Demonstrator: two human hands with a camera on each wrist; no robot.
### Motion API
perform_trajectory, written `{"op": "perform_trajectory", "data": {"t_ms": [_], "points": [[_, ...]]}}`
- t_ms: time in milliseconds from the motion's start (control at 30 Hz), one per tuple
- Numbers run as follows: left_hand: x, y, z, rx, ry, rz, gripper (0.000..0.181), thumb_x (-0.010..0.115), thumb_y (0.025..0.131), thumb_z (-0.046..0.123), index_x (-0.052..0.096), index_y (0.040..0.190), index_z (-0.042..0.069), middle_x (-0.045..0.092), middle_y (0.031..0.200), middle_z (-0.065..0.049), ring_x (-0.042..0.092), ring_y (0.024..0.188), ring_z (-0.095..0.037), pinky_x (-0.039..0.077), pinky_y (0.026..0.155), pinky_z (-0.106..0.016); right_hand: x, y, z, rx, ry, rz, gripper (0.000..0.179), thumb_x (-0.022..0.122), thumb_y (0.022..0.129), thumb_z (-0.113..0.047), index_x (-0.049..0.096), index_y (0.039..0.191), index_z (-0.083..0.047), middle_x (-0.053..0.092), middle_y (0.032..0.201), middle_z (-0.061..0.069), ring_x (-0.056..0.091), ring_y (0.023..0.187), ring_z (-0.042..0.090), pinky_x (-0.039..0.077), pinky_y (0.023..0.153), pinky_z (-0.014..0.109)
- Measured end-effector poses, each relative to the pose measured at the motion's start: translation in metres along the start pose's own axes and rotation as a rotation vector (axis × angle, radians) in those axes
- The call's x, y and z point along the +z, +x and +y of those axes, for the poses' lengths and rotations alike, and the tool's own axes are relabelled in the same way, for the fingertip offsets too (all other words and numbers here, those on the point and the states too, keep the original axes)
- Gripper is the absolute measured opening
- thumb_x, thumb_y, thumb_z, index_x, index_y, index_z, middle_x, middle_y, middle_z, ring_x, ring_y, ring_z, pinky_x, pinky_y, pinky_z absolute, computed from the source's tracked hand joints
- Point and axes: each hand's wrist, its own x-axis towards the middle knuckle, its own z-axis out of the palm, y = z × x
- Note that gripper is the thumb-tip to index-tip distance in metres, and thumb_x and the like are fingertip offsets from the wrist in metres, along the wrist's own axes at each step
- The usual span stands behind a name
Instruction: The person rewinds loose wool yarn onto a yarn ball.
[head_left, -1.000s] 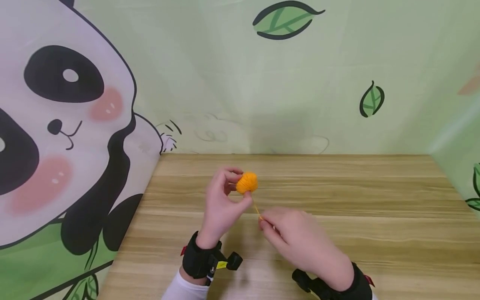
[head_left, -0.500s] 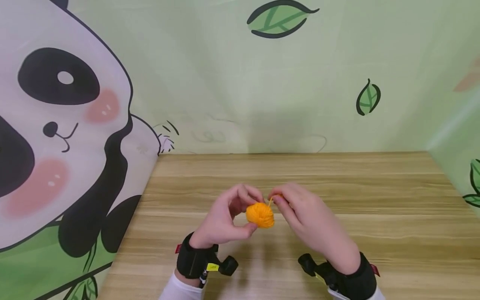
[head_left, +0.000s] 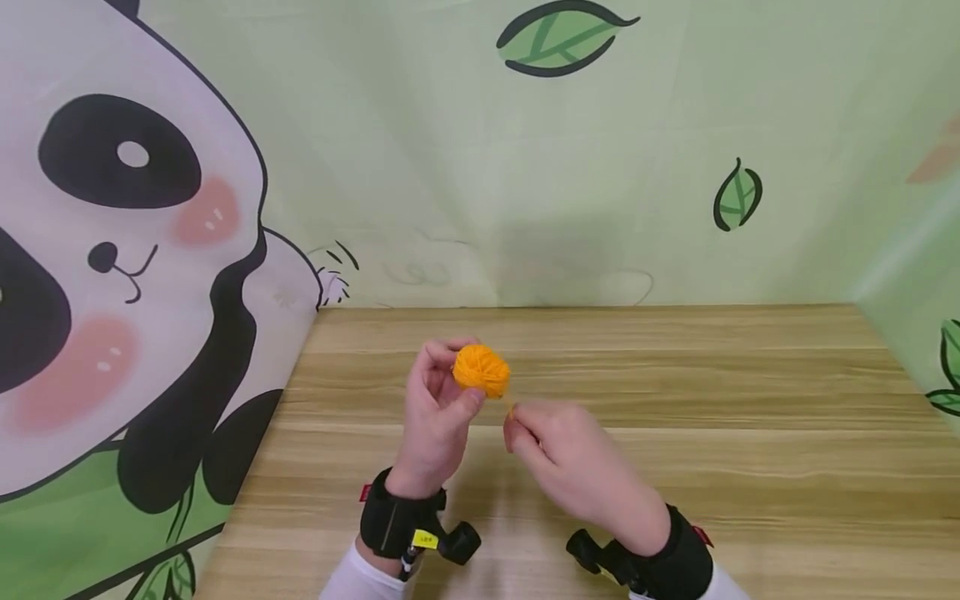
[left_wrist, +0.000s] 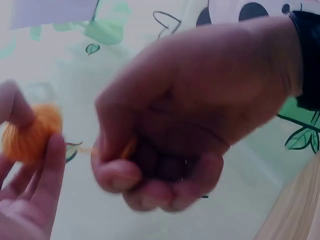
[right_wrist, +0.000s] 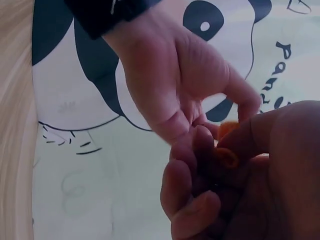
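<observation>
My left hand (head_left: 438, 417) holds a small ball of orange yarn (head_left: 482, 371) between thumb and fingers, above the table. Just right of it and slightly lower, my right hand (head_left: 581, 467) pinches the yarn's loose end, its other fingers curled in. A short strand (left_wrist: 87, 150) spans from the ball to the right hand in the left wrist view. There the ball (left_wrist: 34, 134) shows its wound threads under the left fingertips. In the right wrist view a small loop of yarn (right_wrist: 227, 157) shows at the right fingertips, while the ball is mostly hidden behind the hands.
Both hands are over a wood-grain table (head_left: 750, 383). Behind it rises a pale green backdrop (head_left: 420, 150) printed with leaves and a large panda (head_left: 165, 275) at the left. Each wrist wears a black strap (head_left: 405, 517) with a small camera.
The right hand has gone from below the ball up to its far side, then back down to its near right. The left hand has lowered, then raised and tilted the ball.
</observation>
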Motion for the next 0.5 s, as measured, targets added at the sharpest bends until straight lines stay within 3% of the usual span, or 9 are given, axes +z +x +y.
{"op": "perform_trajectory", "data": {"t_ms": [67, 167, 267, 400, 500], "points": [[0.001, 0.001, -0.001, 0.015, 0.063, 0.092, 0.037, 0.068, 0.081, -0.010, 0.047, 0.106, 0.008, 0.053, 0.121, -0.011, 0.056, 0.102, -0.027, 0.054, 0.090, -0.027, 0.002, -0.001, -0.005, -0.016, -0.014, -0.017, 0.029, 0.050, 0.099, -0.013, 0.052, 0.073, -0.025, 0.045, 0.066, -0.012, 0.044, 0.058, 0.005, 0.040, 0.052, 0.023], [0.002, 0.003, -0.002, 0.042, 0.250, 0.191, 0.040, 0.066, 0.076, -0.018, 0.047, 0.104, 0.003, 0.052, 0.120, -0.014, 0.058, 0.100, -0.030, 0.055, 0.089, -0.030, 0.003, -0.004, -0.012, -0.046, -0.036, -0.047, 0.030, 0.050, 0.100, -0.015, 0.050, 0.071, -0.025, 0.040, 0.064, -0.011, 0.042, 0.056, 0.005, 0.036, 0.050, 0.021], [0.005, 0.005, 0.002, 0.060, 0.495, 0.213, 0.039, 0.069, 0.072, -0.018, 0.048, 0.101, -0.003, 0.055, 0.116, -0.016, 0.059, 0.097, -0.028, 0.055, 0.085, -0.032, 0.001, -0.009, -0.019, -0.071, -0.063, -0.039, 0.026, 0.051, 0.099, -0.015, 0.053, 0.075, -0.024, 0.043, 0.067, -0.012, 0.043, 0.059, 0.004, 0.039, 0.053, 0.021], [0.009, 0.007, 0.012, 0.102, 0.801, 0.102, 0.036, 0.073, 0.069, -0.016, 0.052, 0.095, -0.004, 0.060, 0.110, -0.016, 0.060, 0.093, -0.024, 0.057, 0.077, -0.040, -0.007, -0.014, -0.025, -0.097, -0.116, 0.079, 0.018, 0.054, 0.096, -0.013, 0.059, 0.081, -0.021, 0.050, 0.075, -0.014, 0.047, 0.066, 0.004, 0.044, 0.057, 0.022], [0.012, 0.008, 0.017, 0.131, 0.905, -0.074, 0.035, 0.075, 0.067, -0.015, 0.054, 0.092, -0.002, 0.063, 0.106, -0.017, 0.060, 0.093, -0.022, 0.059, 0.073, -0.044, -0.016, -0.016, -0.022, -0.104, -0.139, 0.218, 0.016, 0.056, 0.094, -0.012, 0.064, 0.082, -0.019, 0.054, 0.076, -0.012, 0.050, 0.066, 0.004, 0.047, 0.054, 0.023]]}}
